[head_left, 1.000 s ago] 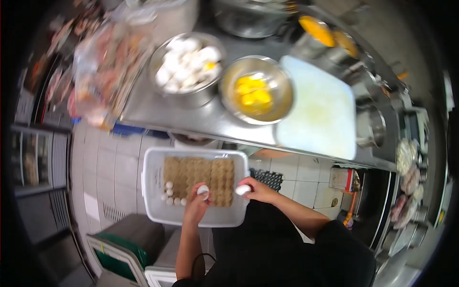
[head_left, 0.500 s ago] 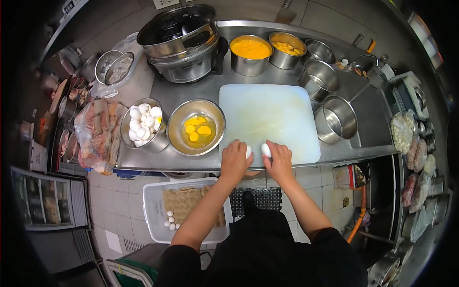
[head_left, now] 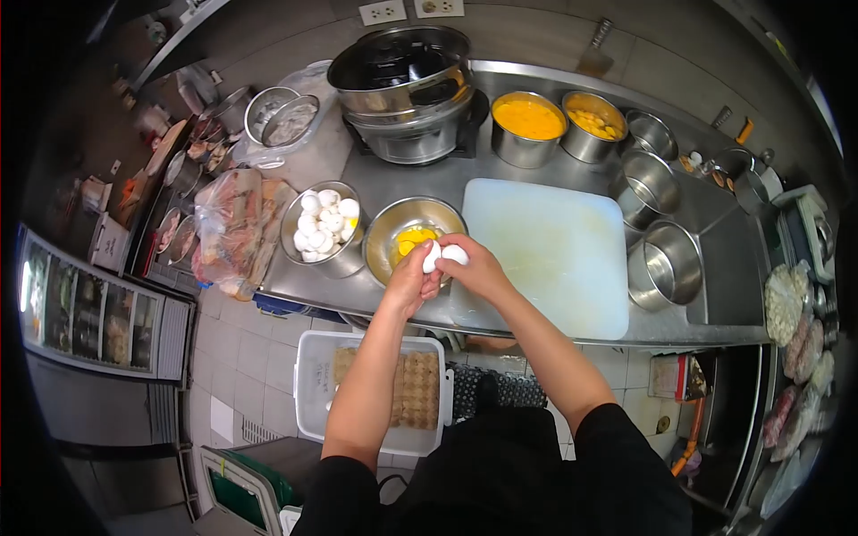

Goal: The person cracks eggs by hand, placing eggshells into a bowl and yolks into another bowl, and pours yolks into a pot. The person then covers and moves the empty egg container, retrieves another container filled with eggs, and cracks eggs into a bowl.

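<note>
My left hand (head_left: 413,279) is closed around a white egg (head_left: 432,257), just over the near rim of a steel bowl (head_left: 382,234). In my right hand (head_left: 480,268) is a second white egg (head_left: 455,254). The two eggs are close together, seemingly touching. Whether either shell is cracked cannot be made out. Several yellow yolks (head_left: 413,239) lie inside the bowl, partly hidden by my fingers. Left of it stands a steel pot (head_left: 349,259) heaped with white shells (head_left: 323,219), one showing yellow; some may be whole eggs.
A white cutting board (head_left: 545,259) lies right of the bowl. Behind it stand a pot of beaten egg (head_left: 529,119) and a pot of yolks (head_left: 596,123). Several steel pots line the right side. A large cooker (head_left: 402,98) stands at the back. Below, a plastic bin (head_left: 308,375) holds egg trays.
Both hands have moved from the cutting board's front edge, left and forward to the bowl, bringing their eggs together. The camera view has shifted, so the counter sits further right.
</note>
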{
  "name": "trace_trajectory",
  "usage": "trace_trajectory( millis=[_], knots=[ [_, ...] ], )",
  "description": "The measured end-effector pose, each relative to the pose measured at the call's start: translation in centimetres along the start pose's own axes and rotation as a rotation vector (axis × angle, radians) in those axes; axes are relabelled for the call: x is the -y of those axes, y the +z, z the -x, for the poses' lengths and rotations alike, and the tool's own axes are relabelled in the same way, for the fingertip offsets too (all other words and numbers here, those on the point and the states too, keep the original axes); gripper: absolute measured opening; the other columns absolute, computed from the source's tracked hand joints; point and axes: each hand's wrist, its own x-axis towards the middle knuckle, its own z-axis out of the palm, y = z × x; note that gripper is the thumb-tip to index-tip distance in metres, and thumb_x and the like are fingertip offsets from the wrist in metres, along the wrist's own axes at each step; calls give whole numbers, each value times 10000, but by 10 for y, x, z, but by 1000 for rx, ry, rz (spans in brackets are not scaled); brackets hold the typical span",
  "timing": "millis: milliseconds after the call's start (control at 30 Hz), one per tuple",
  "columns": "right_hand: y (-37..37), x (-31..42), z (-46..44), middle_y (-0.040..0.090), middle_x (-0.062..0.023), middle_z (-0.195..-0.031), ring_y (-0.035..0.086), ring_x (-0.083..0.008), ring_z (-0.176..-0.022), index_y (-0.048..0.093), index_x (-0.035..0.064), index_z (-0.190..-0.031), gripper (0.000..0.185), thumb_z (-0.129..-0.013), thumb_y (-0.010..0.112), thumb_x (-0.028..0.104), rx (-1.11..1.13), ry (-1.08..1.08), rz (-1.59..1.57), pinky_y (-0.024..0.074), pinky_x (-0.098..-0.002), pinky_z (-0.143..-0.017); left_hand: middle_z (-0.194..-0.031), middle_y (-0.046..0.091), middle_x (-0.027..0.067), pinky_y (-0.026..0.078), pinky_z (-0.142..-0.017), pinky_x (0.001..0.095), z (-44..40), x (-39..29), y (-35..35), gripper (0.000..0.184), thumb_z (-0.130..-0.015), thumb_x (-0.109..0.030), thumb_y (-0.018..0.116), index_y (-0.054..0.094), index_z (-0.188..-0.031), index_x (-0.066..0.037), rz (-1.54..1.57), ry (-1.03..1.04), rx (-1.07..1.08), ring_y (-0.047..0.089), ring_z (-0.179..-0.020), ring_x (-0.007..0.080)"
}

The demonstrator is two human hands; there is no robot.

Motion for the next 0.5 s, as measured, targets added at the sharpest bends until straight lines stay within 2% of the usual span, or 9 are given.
trace_trajectory(
  millis=[33,167,267,333,367,433,467,500],
  knots=[
    [5,-1,-11,697,-68,-1026,661,-187,-935,643,127,-1198,395,-850,739,289,17,-39,74,517,-327,-822,-617,457,-5,278,-419,242,1,-6,-4,390,-1010,-487,499,501,-882,-118,-11,4,-17,331,-442,83],
    [13,0,-32,700,-79,-1090,666,-215,-1002,660,120,-1179,398,-838,740,309,99,-74,172,504,-327,-894,-605,440,-11,263,-404,241,4,-17,-23,381,-1008,-484,509,503,-890,-122,-79,24,-29,319,-432,82],
    [16,3,-41,693,-93,-1112,666,-245,-1011,669,134,-1175,397,-825,734,309,132,-58,179,506,-336,-899,-640,442,-16,232,-377,221,4,-24,-29,314,-1017,-437,521,509,-962,-128,-107,39,14,319,-431,59],
    [19,-4,-49,666,-102,-1088,662,-298,-991,685,170,-1164,396,-801,721,323,38,-223,347,526,-388,-850,-646,443,-17,217,-371,218,6,-30,-25,318,-1011,-440,538,540,-1043,-124,-157,25,-15,299,-419,54],
    [19,-9,-51,666,-102,-1088,662,-298,-991,685,170,-1164,396,-801,721,323,39,-224,346,526,-388,-850,-646,443,-17,217,-371,218,8,-33,-25,318,-1011,-440,538,540,-1043,-124,-157,27,-16,299,-419,54],
    [14,-4,-53,647,-99,-1093,647,-310,-1013,689,180,-1172,390,-799,715,291,21,-295,437,524,-401,-865,-673,459,-12,228,-393,211,13,-42,-24,401,-992,-470,564,550,-1186,-120,-321,-53,-41,339,-459,50],
    [11,-2,-55,647,-99,-1093,647,-310,-1013,689,180,-1172,390,-799,715,291,20,-295,437,524,-401,-865,-673,459,-12,228,-393,211,14,-45,-21,401,-992,-470,564,550,-1186,-120,-321,-53,-41,339,-459,50],
    [8,1,-58,647,-98,-1100,642,-302,-1027,691,180,-1169,383,-800,720,276,7,-353,470,524,-404,-870,-723,510,-1,294,-431,216,17,-52,-14,442,-984,-481,574,559,-1220,-107,-474,-38,-96,417,-522,65]
  ],
)
